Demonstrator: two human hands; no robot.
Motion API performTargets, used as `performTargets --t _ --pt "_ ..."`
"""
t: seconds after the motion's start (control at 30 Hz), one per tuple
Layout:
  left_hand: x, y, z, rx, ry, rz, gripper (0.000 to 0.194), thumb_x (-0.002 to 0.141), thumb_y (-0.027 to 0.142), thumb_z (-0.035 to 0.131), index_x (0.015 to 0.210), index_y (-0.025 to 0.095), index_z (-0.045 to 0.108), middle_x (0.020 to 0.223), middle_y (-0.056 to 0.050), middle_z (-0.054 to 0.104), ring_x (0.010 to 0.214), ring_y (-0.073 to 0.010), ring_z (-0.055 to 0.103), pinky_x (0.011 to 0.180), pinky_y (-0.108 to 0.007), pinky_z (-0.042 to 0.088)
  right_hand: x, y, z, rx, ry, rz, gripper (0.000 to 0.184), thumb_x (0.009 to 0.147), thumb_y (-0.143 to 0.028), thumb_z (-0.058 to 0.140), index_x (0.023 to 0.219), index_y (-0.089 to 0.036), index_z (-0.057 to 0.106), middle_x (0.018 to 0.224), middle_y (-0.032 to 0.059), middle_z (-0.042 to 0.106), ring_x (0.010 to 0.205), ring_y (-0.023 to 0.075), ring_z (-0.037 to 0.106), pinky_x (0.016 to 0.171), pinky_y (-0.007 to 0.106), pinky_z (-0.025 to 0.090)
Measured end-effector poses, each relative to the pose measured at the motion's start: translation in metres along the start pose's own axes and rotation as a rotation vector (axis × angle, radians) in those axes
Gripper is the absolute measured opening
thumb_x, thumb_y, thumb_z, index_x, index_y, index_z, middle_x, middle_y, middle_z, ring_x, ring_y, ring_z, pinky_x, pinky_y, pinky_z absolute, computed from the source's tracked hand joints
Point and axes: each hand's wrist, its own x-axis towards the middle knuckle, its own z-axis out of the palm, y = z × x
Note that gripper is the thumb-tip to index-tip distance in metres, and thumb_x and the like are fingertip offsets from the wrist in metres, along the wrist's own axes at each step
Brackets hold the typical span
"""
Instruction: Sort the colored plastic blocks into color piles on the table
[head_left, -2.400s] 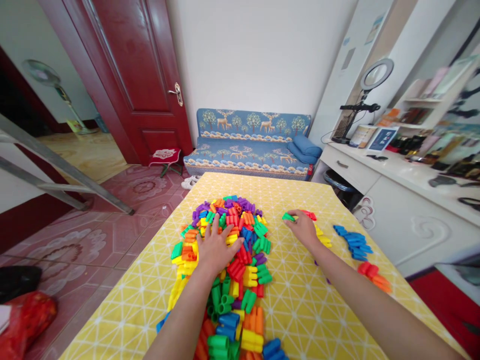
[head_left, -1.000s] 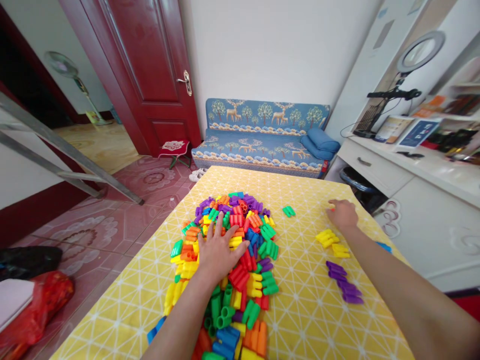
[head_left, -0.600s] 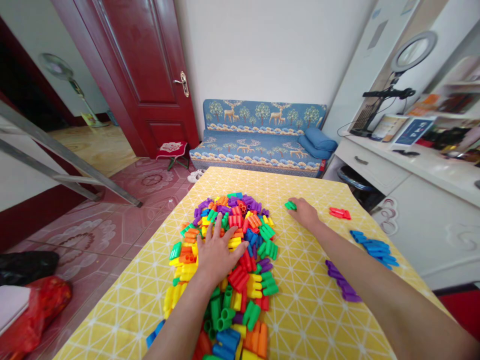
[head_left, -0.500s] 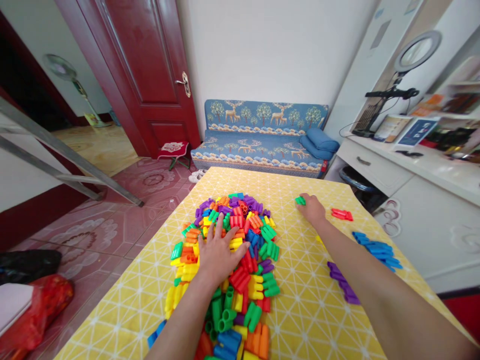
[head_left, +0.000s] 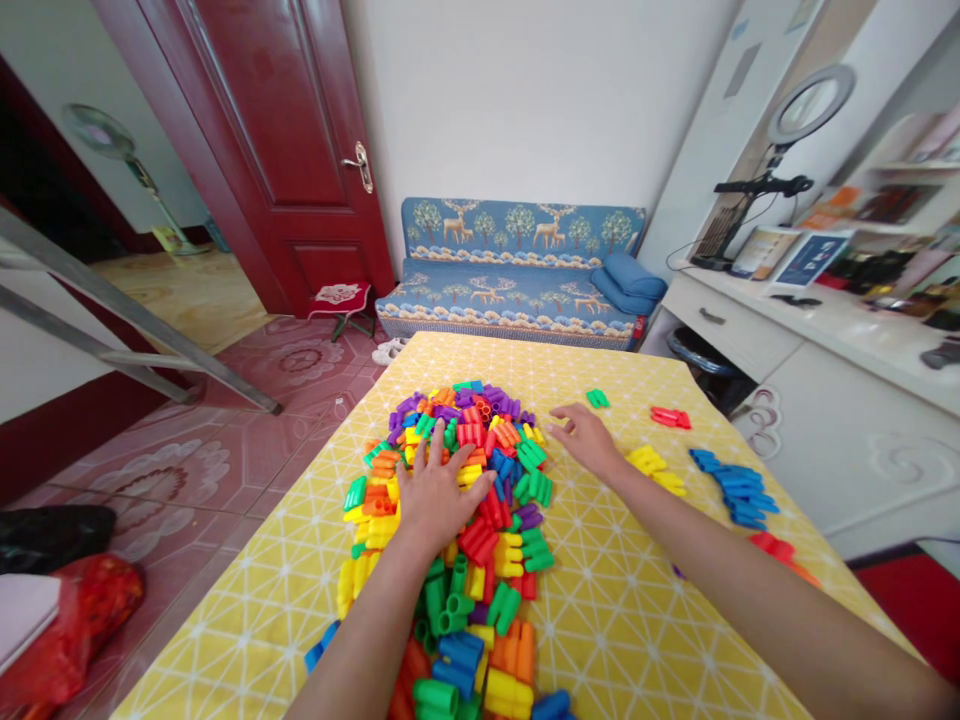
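A big heap of colourful plastic tube blocks point(head_left: 480, 540) covers the middle of the table. Resting on the heap, my left hand point(head_left: 441, 497) has its fingers spread and grips nothing. My right hand point(head_left: 589, 440) hovers just right of the heap, thumb and fingers slightly apart, with nothing visible between them. Beyond it lies a lone green block point(head_left: 598, 398). Red blocks point(head_left: 670, 417) sit farther right. Nearer are yellow blocks point(head_left: 656, 470) beside my right wrist and a group of blue blocks point(head_left: 735, 487). My right forearm partly covers some red and orange blocks point(head_left: 776, 547).
The table point(head_left: 255, 600) wears a yellow patterned cloth. Behind it stand a blue sofa point(head_left: 487, 290) and a small red stool point(head_left: 341, 297). A white cabinet point(head_left: 847, 440) is at the right, a metal ladder point(head_left: 172, 365) at the left.
My right hand has let go of the green block, leaving it on the cloth, and has moved left toward the heap. My left hand stays on the heap.
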Motion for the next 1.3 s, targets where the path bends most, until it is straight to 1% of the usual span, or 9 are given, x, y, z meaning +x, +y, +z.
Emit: performTargets --t 0.13,0.3,0.43,0.63,0.73,0.9,1.0,1.1,1.3 --pt "0.000 -0.001 0.000 -0.004 0.009 0.007 0.060 0.081 0.073 0.039 0.131 0.043 0.052 0.160 0.003 0.013 0.140 -0.0375 0.027 0.107 -0.064 0.023 -0.035 -0.038 0.016 0.088 -0.074 -0.096 0.042 0.078 -0.048 0.065 0.111 -0.023 0.062 0.106 0.0056 0.067 0.092 0.0207 0.064 0.076 0.028 0.046" --pt "-0.001 0.001 -0.003 0.008 0.002 0.004 0.059 0.081 0.071 0.040 0.131 0.042 0.053 0.159 0.003 0.015 0.140 -0.0364 0.027 0.107 -0.063 0.024 -0.049 -0.050 0.028 0.091 0.020 0.022 0.043 0.070 -0.035 0.072 0.111 -0.028 0.059 0.099 0.0020 0.069 0.088 0.0212 0.065 0.069 0.028 0.045" --pt "-0.001 0.001 -0.003 0.014 -0.006 0.001 0.059 0.082 0.070 0.040 0.131 0.040 0.053 0.159 0.002 0.016 0.140 -0.0355 0.026 0.108 -0.062 0.023 -0.034 -0.031 0.023 0.171 0.100 0.052 0.032 0.072 -0.032 0.068 0.103 -0.026 0.061 0.086 -0.0010 0.071 0.077 0.0177 0.065 0.066 0.026 0.047" --pt "0.000 -0.001 0.001 0.004 0.021 0.014 0.060 0.081 0.073 0.039 0.131 0.043 0.053 0.159 0.004 0.016 0.139 -0.0372 0.028 0.107 -0.063 0.024 0.016 0.029 -0.005 0.047 0.259 0.234 0.024 0.080 -0.022 0.052 0.103 -0.016 0.059 0.100 0.0097 0.068 0.090 0.0213 0.064 0.079 0.033 0.049" --pt "0.000 -0.001 0.001 0.013 0.023 0.018 0.061 0.081 0.073 0.038 0.131 0.042 0.053 0.159 0.003 0.016 0.139 -0.0366 0.029 0.107 -0.063 0.025 0.025 0.047 -0.011 -0.035 0.262 0.242 0.025 0.077 -0.015 0.051 0.099 -0.017 0.062 0.106 0.0109 0.065 0.099 0.0234 0.060 0.086 0.035 0.047" --pt "0.000 -0.001 0.000 0.020 0.019 0.019 0.060 0.081 0.072 0.038 0.131 0.042 0.053 0.159 0.003 0.015 0.139 -0.0362 0.028 0.107 -0.063 0.024 0.006 0.043 0.003 -0.124 0.218 0.143 0.029 0.075 -0.014 0.055 0.102 -0.019 0.064 0.116 0.0120 0.060 0.109 0.0267 0.054 0.091 0.036 0.043" --pt "-0.001 -0.001 0.001 0.014 0.020 0.019 0.060 0.081 0.073 0.039 0.131 0.043 0.052 0.159 0.003 0.015 0.139 -0.0365 0.027 0.108 -0.063 0.024 -0.002 0.039 0.013 -0.140 0.191 0.104 0.018 0.076 -0.017 0.054 0.090 -0.020 0.065 0.104 0.0112 0.062 0.101 0.0260 0.056 0.086 0.036 0.044" --pt "-0.001 -0.001 0.001 0.015 0.020 0.017 0.059 0.082 0.072 0.039 0.131 0.042 0.053 0.159 0.003 0.015 0.139 -0.0364 0.028 0.108 -0.063 0.024 0.005 0.041 0.020 -0.122 0.174 0.086 0.012 0.077 -0.019 0.053 0.079 -0.019 0.065 0.094 0.0101 0.062 0.092 0.0242 0.058 0.083 0.035 0.046" --pt "0.000 -0.002 0.003 0.017 0.027 0.016 0.056 0.083 0.070 0.037 0.130 0.042 0.054 0.159 0.004 0.016 0.138 -0.0364 0.029 0.107 -0.063 0.025 0.022 0.054 0.031 -0.031 0.222 0.051 0.025 0.075 -0.017 0.054 0.097 -0.012 0.066 0.106 0.0148 0.058 0.105 0.0274 0.055 0.096 0.041 0.043"
